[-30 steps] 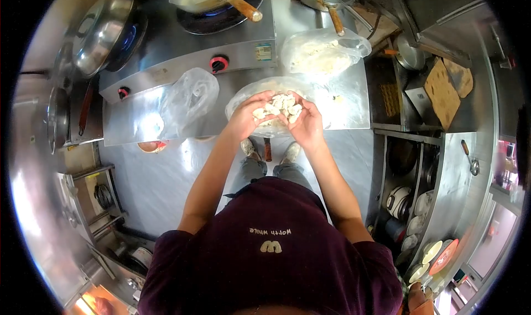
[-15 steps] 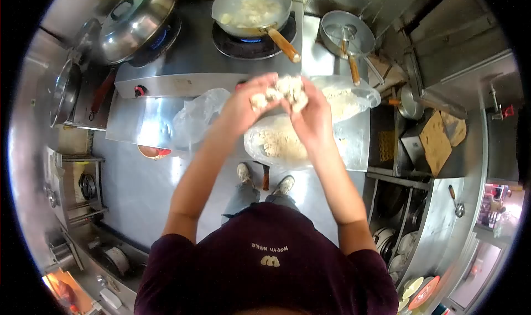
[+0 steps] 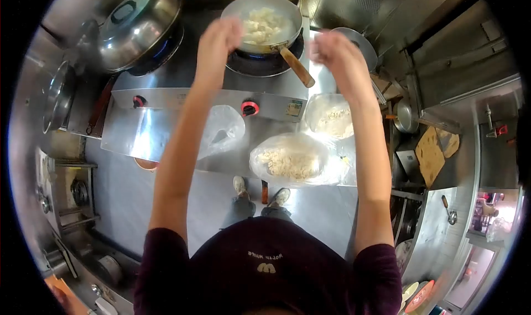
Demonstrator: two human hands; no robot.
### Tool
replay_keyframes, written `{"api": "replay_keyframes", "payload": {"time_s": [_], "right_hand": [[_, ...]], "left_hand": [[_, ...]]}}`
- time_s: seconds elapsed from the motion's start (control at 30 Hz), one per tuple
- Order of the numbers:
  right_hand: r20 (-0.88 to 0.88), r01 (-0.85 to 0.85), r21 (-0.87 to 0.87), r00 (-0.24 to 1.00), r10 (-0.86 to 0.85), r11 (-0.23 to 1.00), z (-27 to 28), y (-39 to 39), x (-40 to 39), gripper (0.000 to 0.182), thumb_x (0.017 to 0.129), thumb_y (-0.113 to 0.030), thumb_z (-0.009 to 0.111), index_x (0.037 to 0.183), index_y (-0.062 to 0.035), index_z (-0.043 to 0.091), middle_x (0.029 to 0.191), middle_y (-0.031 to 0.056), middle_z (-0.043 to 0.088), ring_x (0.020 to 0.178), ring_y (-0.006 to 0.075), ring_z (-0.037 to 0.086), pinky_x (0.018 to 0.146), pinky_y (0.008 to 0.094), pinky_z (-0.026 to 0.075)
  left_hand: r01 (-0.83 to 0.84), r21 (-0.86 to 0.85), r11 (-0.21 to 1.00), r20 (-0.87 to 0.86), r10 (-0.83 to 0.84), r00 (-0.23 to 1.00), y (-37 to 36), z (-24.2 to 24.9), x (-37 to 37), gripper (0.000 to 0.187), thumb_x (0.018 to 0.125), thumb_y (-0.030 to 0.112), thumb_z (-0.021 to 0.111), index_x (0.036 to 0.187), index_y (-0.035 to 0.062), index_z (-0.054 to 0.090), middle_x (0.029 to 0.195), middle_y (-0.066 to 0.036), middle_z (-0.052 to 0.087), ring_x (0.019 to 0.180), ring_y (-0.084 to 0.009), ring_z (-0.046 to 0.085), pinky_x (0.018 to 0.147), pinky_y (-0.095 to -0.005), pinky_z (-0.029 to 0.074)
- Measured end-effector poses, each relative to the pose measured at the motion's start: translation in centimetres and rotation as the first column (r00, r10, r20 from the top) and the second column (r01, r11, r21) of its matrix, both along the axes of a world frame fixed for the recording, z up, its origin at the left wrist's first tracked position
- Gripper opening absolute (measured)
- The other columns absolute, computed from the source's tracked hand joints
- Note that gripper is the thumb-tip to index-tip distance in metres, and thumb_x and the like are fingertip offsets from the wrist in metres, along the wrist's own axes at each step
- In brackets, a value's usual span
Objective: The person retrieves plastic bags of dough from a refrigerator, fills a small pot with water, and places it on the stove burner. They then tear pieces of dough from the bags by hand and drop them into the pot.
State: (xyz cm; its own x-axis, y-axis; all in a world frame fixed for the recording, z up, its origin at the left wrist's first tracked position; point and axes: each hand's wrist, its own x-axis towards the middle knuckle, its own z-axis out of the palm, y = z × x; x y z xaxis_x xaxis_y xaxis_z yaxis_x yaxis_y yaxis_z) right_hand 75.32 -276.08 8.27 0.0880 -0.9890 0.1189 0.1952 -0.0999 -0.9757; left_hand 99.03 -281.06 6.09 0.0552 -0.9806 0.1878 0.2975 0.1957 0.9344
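My left hand (image 3: 219,37), blurred by motion, is at the left rim of a grey frying pan (image 3: 232,10) with a wooden handle. Pale pieces of food (image 3: 264,25) are heaped in that pan, above a blue flame. To the right, my right hand (image 3: 338,51) hovers in front of a second pan (image 3: 362,41), partly covering it. Its fingers look curled but are smeared. No food shows in either hand. Below them, a plastic bag of pale crumbly pieces (image 3: 290,163) lies on the steel counter, with another such bag (image 3: 334,119) behind it.
A steel wok with a domed lid (image 3: 141,30) sits on the left burner. A loose clear plastic bag (image 3: 224,127) lies on the counter near a red stove knob (image 3: 249,108). Shelves with pans and a wooden board (image 3: 431,155) stand at the right.
My hands held pale clumps together over the counter; now they are apart and farther forward, one at each side of the pan. The clumps are out of my hands. The camera view has shifted slightly.
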Motion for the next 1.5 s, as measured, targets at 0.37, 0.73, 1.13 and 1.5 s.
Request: {"api": "replay_keyframes", "payload": {"time_s": [0.37,0.73,1.13,1.5], "right_hand": [[-0.914,-0.197,0.316,0.198,0.354,0.928,-24.8,15.8,-5.0,0.029,0.076,-0.016,0.055,0.104,-0.0095,0.060,0.098,0.0149,0.061,0.091,0.0291,0.058,0.081,0.0373,0.045],[-0.917,-0.008,0.396,-0.059,0.395,0.918,-28.1,12.4,-6.4,0.023,0.082,-0.016,0.046,0.097,-0.0090,0.062,0.097,0.0139,0.062,0.094,0.0279,0.059,0.082,0.0384,0.046],[-0.961,-0.040,0.185,0.202,0.190,0.982,-25.7,17.3,-5.2,0.019,0.076,-0.015,0.052,0.093,-0.0101,0.058,0.092,0.0135,0.061,0.088,0.0308,0.058,0.074,0.0395,0.047],[-0.911,-0.220,0.310,0.211,0.355,0.925,-28.1,23.1,-3.3,0.025,0.080,-0.008,0.045,0.100,-0.0095,0.059,0.090,0.0137,0.061,0.084,0.0294,0.060,0.074,0.0398,0.047]], "left_hand": [[0.500,0.239,0.832,0.919,-0.360,0.159,15.4,-28.1,-7.8,0.032,0.081,0.008,0.047,0.113,0.0082,0.053,0.108,-0.014,0.056,0.096,-0.0326,0.054,0.085,-0.0393,0.042],[0.489,0.422,0.763,0.893,-0.442,-0.081,13.0,-26.3,-8.8,0.039,0.077,0.009,0.048,0.115,0.0007,0.048,0.116,-0.021,0.047,0.107,-0.0354,0.045,0.091,-0.0413,0.036],[0.518,0.046,0.854,0.987,-0.118,0.107,11.9,-28.1,-14.0,0.033,0.077,0.005,0.047,0.110,0.0029,0.053,0.110,-0.020,0.050,0.102,-0.0348,0.047,0.089,-0.0424,0.039],[0.548,0.002,0.837,0.990,-0.080,0.118,16.0,-27.6,-10.4,0.029,0.078,0.012,0.051,0.105,0.0021,0.053,0.100,-0.020,0.055,0.100,-0.0360,0.049,0.088,-0.0428,0.039]]}}
